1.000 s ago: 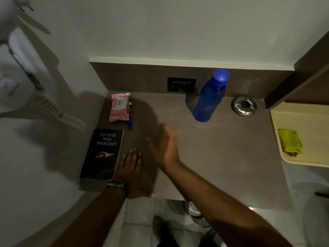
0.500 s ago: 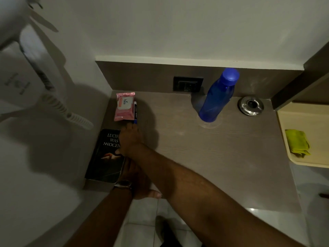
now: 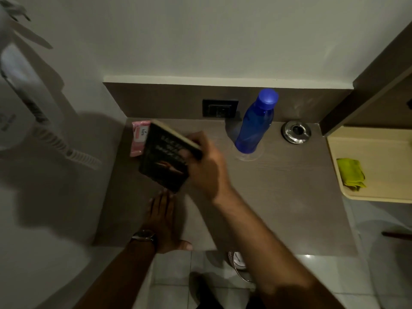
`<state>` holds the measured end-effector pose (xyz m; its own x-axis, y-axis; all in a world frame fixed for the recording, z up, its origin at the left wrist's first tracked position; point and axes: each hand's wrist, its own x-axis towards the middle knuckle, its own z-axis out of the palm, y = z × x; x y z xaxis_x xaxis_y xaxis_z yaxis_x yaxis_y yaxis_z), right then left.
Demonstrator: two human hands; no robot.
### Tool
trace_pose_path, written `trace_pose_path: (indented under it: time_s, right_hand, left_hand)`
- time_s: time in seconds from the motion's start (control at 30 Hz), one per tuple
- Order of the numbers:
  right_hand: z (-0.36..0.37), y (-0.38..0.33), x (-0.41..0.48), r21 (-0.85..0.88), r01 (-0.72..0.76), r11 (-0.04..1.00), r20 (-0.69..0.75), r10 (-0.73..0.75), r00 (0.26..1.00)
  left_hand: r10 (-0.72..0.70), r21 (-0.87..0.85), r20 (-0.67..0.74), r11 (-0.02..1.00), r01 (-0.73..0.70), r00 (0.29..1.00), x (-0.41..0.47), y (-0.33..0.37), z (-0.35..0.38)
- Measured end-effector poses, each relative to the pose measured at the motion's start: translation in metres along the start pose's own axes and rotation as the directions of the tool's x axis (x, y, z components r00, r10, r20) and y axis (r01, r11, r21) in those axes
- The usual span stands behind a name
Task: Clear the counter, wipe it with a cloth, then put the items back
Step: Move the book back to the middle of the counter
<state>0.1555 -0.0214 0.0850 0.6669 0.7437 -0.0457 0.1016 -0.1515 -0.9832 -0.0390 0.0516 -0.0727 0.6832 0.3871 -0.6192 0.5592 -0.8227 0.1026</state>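
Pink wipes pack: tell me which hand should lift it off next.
Probably the left hand: it lies flat and empty on the counter, nearer the pink wipes pack. The right hand is holding the book.

Right hand [image 3: 206,168] reached forward, fingers clamped around something, forearm extended, left hand [image 3: 163,221] lay flat, palm down, fingers spread, beneath it

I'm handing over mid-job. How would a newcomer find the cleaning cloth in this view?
Start at the brown counter, then look past its right edge to the pale yellow tray. The cloth lies crumpled on it, bright yellow-green, the only soft thing and nothing beside it.
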Motion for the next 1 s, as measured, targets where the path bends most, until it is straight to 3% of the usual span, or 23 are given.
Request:
trace_pose_path:
  time_s: [0.17, 0.27, 0.37, 0.53, 0.9, 1.0]
  right_hand:
    - [-0.127, 0.018, -0.027, -0.183, -0.214, 0.960, -0.061, 0.206, 0.977]
    - [-0.151, 0.076, -0.029, -0.226, -0.389, 0.893, -0.075, 0.382, 0.921]
    - [-0.147, 0.137, -0.030, -0.283, -0.467, 0.838, -0.089, 0.462, 0.883]
    - [-0.133, 0.174, -0.016, -0.250, -0.477, 0.843, -0.213, 0.433, 0.876]
    - [-0.132, 0.167, -0.005, -0.348, -0.400, 0.848, -0.154, 0.369, 0.916]
    - [-0.135, 0.170, -0.010, -0.513, -0.321, 0.796, -0.184, 0.264, 0.947]
  left_hand:
    - [-0.015, 0.024, 0.033, 1.000, 0.015, 0.999, 0.001, 0.002, -0.007]
    - [-0.010, 0.017, 0.042, 1.000, 0.009, 0.999, 0.001, 0.001, -0.007]
    - [-0.010, 0.039, 0.022, 0.999, 0.009, 1.000, 0.001, 0.002, -0.007]
    - [-0.014, 0.040, 0.028, 0.999, 0.012, 1.000, -0.001, 0.005, -0.007]
    - [-0.019, 0.031, 0.032, 0.999, 0.018, 0.999, 0.004, 0.002, -0.003]
    - [-0.024, 0.031, 0.025, 0.999, 0.024, 0.999, 0.004, 0.002, -0.002]
